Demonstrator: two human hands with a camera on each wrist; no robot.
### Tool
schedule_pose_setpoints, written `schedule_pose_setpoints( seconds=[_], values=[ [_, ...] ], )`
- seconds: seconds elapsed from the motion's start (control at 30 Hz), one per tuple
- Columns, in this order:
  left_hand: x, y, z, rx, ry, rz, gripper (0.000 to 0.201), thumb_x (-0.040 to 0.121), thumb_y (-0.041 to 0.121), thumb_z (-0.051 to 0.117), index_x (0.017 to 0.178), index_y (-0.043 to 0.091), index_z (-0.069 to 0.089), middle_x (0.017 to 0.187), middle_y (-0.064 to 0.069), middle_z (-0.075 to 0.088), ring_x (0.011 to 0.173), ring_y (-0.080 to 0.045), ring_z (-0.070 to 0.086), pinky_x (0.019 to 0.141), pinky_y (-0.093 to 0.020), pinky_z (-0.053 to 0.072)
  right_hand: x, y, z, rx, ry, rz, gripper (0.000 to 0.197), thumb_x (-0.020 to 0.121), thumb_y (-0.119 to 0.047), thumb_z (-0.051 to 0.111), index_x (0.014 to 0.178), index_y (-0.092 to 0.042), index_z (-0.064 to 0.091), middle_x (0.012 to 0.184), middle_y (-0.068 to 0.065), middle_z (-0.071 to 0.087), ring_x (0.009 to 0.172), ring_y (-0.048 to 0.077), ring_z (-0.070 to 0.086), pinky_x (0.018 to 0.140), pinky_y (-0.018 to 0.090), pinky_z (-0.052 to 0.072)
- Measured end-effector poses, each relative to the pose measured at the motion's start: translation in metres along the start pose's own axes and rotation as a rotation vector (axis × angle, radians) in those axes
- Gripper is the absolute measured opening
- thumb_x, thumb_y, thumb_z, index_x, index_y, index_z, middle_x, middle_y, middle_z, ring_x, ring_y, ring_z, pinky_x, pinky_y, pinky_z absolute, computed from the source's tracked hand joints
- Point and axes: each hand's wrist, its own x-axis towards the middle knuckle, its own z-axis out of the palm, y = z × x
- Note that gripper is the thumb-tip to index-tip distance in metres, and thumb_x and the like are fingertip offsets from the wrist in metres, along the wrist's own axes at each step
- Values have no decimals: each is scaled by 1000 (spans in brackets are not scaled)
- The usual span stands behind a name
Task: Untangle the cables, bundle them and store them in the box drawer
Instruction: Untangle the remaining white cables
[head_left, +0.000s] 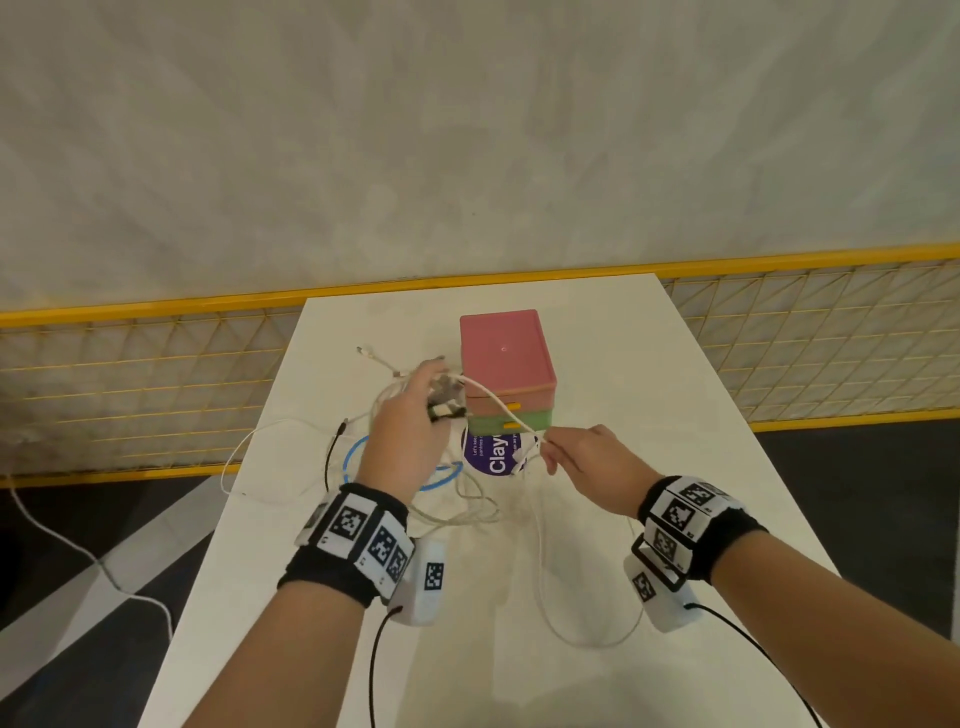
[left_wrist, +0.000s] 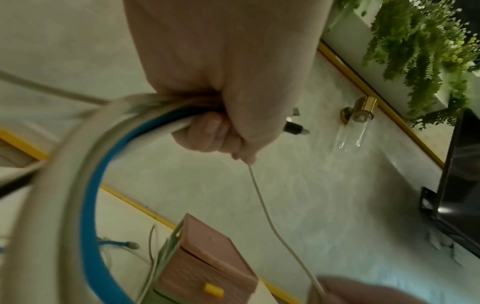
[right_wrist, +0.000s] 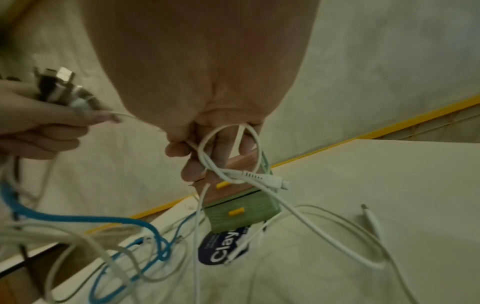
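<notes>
Nearest us, a slack loop of the white cable (head_left: 582, 636) trails on the white table (head_left: 675, 467) below our right hand (head_left: 587, 467), left loose, we judge, so the length can slide through as we work. That hand pinches the same white cable between thumb and fingertips, and in the right wrist view the cable forms a loop with its white plug (right_wrist: 275, 181) crossing just beneath the pinch; holding it there seems meant to ease the plug back through the loop. From the pinch the cable runs taut up and across to our left hand (head_left: 410, 415), whose fingers are curled tight round a bunch of cables and connector ends (right_wrist: 59, 86), so that the rest of the tangle stays anchored while one strand is drawn out. Hanging from that fist are the blue cable (left_wrist: 91, 205), several pale cables (head_left: 467, 509) and a black cable (head_left: 328, 457), sagging onto the table under and left of the grip, still crossed over one another. Just beyond both hands stands the box (head_left: 506, 358), pink above and green below, with two yellow drawer handles (head_left: 513, 415) facing us; both drawers look closed, so storing is a later step. A round dark sticker (head_left: 493, 452) lies on the table at the foot of the box. Beyond the table runs a yellow mesh railing (head_left: 156, 374).
</notes>
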Motion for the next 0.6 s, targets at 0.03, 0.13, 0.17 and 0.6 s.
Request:
schedule_pose_setpoints(
  seconds=[0.03, 0.13, 0.17, 0.6],
  values=[
    [-4, 4, 6, -20, -111, 22, 69, 85, -5, 51, 134, 42, 45, 98, 10, 65, 78, -18, 63, 66, -29, 49, 2, -6, 0, 5, 11, -25, 28, 100, -17, 34, 77, -23, 47, 60, -18, 43, 64, -7, 49, 96, 33, 35],
    [-8, 13, 23, 121, -393, 100, 53, 85, 1, 54, 127, 33, 53, 97, 4, 66, 85, -21, 63, 71, -33, 51, 7, -18, -1, 4, 57, -135, 27, 100, -28, 36, 81, -21, 53, 71, -15, 49, 64, 3, 41, 82, 29, 36],
    [-8, 15, 24, 164, -424, 111, 40, 85, 2, 55, 119, 24, 57, 91, 2, 64, 84, -22, 61, 67, -31, 47, 8, -17, -1, 21, 86, -181, 27, 99, -30, 38, 84, -17, 57, 79, -11, 51, 71, 4, 39, 79, 27, 35],
    [1, 10, -11, 117, -175, 23, 47, 85, -7, 52, 125, 18, 59, 91, -2, 60, 76, -17, 54, 68, -22, 46, -8, 30, -2, 220, 23, 8, 22, 94, -28, 54, 112, -28, 67, 103, -7, 64, 96, 7, 58, 88, 21, 43]
  ],
)
